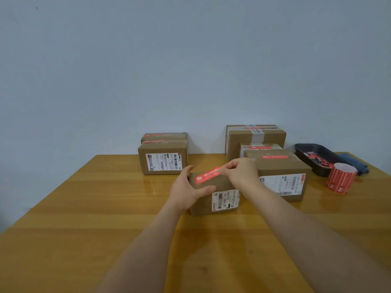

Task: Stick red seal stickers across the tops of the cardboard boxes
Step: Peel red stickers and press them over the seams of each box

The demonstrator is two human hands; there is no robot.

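Glossy yellow wooden table (84, 208), pale wall behind. Small brown cardboard box (208, 192) at frame centre, gripped by left hand (188, 188); thin red seal sticker (208, 174), likely limp and clingy, pinched at its right end by right hand (240, 172), best kept taut.

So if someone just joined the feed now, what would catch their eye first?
Probably the red seal sticker at table centre, pinched at one end by the right hand over the small cardboard box, which the left hand grips. Next, the roll of red stickers by the black tray, far right.
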